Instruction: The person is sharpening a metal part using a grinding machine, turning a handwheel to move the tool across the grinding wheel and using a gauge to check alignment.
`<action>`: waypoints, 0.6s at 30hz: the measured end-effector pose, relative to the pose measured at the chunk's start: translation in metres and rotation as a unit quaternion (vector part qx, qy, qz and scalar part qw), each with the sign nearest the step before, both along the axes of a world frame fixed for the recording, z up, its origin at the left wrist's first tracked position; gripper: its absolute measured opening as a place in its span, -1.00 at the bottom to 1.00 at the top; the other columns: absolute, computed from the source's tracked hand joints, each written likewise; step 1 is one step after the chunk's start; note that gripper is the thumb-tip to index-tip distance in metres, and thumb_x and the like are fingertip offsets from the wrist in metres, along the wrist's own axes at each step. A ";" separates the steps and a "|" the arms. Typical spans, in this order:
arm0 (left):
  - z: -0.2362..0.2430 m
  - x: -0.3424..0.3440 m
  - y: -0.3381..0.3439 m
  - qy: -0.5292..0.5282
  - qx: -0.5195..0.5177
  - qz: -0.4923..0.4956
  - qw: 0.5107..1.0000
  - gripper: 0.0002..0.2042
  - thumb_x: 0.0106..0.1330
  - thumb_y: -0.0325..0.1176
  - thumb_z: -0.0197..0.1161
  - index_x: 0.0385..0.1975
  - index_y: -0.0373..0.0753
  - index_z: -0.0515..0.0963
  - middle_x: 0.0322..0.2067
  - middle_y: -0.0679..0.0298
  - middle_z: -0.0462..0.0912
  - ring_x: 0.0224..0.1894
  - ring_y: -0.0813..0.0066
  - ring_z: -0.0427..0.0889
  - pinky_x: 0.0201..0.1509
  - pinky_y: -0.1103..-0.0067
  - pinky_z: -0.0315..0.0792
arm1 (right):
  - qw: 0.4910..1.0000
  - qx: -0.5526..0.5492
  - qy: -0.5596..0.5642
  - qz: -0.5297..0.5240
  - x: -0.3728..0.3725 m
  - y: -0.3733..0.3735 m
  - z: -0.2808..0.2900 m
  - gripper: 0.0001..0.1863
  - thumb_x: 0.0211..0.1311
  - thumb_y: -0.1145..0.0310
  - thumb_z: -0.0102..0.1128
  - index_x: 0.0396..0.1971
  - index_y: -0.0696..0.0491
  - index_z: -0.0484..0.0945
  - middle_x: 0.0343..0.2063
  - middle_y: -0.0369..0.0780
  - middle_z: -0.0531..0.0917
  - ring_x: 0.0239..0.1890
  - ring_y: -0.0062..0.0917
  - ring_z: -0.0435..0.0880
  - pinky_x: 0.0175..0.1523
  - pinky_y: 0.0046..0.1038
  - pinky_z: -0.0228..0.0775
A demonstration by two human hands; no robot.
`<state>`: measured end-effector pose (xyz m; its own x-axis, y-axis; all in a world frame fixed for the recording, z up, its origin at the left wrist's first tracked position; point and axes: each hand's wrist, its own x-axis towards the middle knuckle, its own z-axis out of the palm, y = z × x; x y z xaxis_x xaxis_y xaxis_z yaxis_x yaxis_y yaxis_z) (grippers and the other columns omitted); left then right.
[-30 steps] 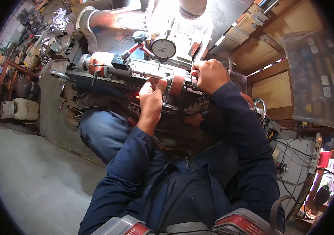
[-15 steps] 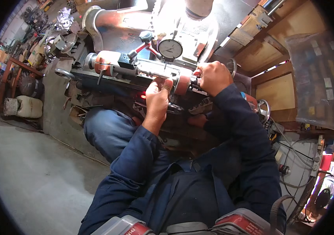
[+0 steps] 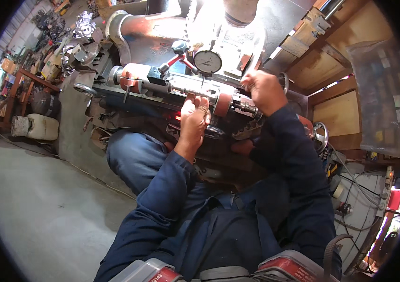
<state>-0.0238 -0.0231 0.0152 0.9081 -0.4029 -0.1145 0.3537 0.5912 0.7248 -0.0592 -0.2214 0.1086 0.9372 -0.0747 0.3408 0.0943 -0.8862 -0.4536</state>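
A slim metal shaft (image 3: pixel 184 89) lies level in a bench fixture between two orange-red supports: the left support (image 3: pixel 130 78) and the right support (image 3: pixel 223 104). My left hand (image 3: pixel 195 117) reaches up from below, its thumb and fingers closed at the shaft's underside. A round white dial gauge (image 3: pixel 207 61) stands over the shaft with its stem pointing down; a red jointed arm (image 3: pixel 175 61) with a dark knob is beside it. My right hand (image 3: pixel 266 91), fingers bent and slightly blurred, is just above the metal spindle (image 3: pixel 247 107) at the fixture's right end, apart from it.
Handwheels are at the left (image 3: pixel 85 89) and right (image 3: pixel 321 136) ends. A bright lamp-lit machine column (image 3: pixel 155 37) rises behind. Wooden shelving (image 3: pixel 334 108) with a plastic sheet (image 3: pixel 380 94) is at right. Metal parts (image 3: pixel 85 28) and a pale gas cylinder (image 3: pixel 40 127) are at left.
My right hand has lifted off the spindle end, uncovering it. My left hand stays at the shaft with its thumb lower. The whole view has shifted slightly.
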 end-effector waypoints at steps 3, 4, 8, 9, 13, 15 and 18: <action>-0.008 0.002 0.004 0.001 0.009 -0.006 1.000 -0.79 0.43 -0.25 0.15 -0.27 -0.22 0.31 -0.59 0.43 0.37 -0.64 0.74 0.29 -0.60 0.79 0.13 | 0.988 0.116 -0.067 -0.073 -0.025 0.011 0.024 -0.91 0.25 0.42 0.17 -0.35 0.12 0.56 -0.50 -0.13 0.61 -0.42 -0.35 0.63 -0.26 -0.38 0.46; -0.010 0.003 0.002 -0.015 0.028 -0.015 0.999 -0.79 0.44 -0.24 0.13 -0.31 -0.22 0.32 -0.61 0.45 0.34 -0.66 0.75 0.25 -0.62 0.77 0.12 | 0.983 0.118 -0.108 -0.088 -0.045 0.012 0.036 -0.89 0.25 0.39 0.20 -0.35 0.12 0.56 -0.50 -0.16 0.59 -0.41 -0.42 0.61 -0.25 -0.42 0.44; 0.001 0.003 0.011 -0.033 0.152 -0.023 0.988 -0.68 0.42 -0.27 0.17 -0.01 -0.38 0.39 -0.34 0.39 0.58 -0.53 0.84 0.32 -0.51 0.76 0.21 | 0.948 0.094 -0.148 -0.267 -0.121 -0.010 0.054 -0.81 0.22 0.33 0.28 -0.25 0.11 0.60 -0.37 -0.17 0.63 -0.29 -0.46 0.61 -0.13 -0.48 0.42; 0.005 0.002 0.012 -0.034 0.156 -0.022 0.987 -0.68 0.42 -0.27 0.17 -0.01 -0.38 0.39 -0.34 0.39 0.58 -0.53 0.84 0.32 -0.51 0.76 0.21 | 0.937 0.030 -0.140 -0.319 -0.139 -0.032 0.051 -0.79 0.24 0.31 0.27 -0.19 0.10 0.62 -0.29 -0.16 0.67 -0.22 -0.43 0.63 -0.07 -0.47 0.43; 0.023 -0.002 0.015 -0.096 0.257 -0.002 0.962 -0.64 0.40 -0.23 0.21 -0.07 -0.45 0.43 -0.36 0.27 0.66 -0.37 0.74 0.50 -0.40 0.73 0.33 | 0.915 -0.018 -0.021 -0.401 -0.226 -0.121 0.010 -0.72 0.32 0.29 0.17 -0.05 0.09 0.62 -0.08 -0.13 0.67 -0.03 -0.36 0.64 0.07 -0.40 0.40; 0.027 -0.003 0.018 -0.063 0.267 -0.009 0.962 -0.65 0.38 -0.21 0.24 -0.12 -0.45 0.48 -0.39 0.28 0.66 -0.40 0.73 0.50 -0.36 0.73 0.35 | 0.929 -0.017 -0.009 -0.369 -0.266 -0.160 -0.024 -0.73 0.29 0.36 0.16 -0.05 0.09 0.61 -0.09 -0.13 0.67 -0.02 -0.37 0.64 0.08 -0.40 0.40; 0.025 -0.006 0.020 -0.071 0.249 0.066 0.964 -0.64 0.35 -0.18 0.27 -0.19 -0.46 0.53 -0.43 0.28 0.67 -0.43 0.72 0.52 -0.31 0.73 0.37 | 0.933 0.042 0.062 -0.353 -0.284 -0.171 -0.069 -0.72 0.23 0.48 0.14 -0.05 0.12 0.59 -0.12 -0.15 0.67 -0.05 -0.40 0.63 0.05 -0.42 0.41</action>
<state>-0.0294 -0.0029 0.0403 0.9684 -0.2104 -0.1339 0.1751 0.1912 0.9658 -0.3429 -0.3926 0.0399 0.6762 -0.7092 0.1994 -0.5567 -0.6691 -0.4923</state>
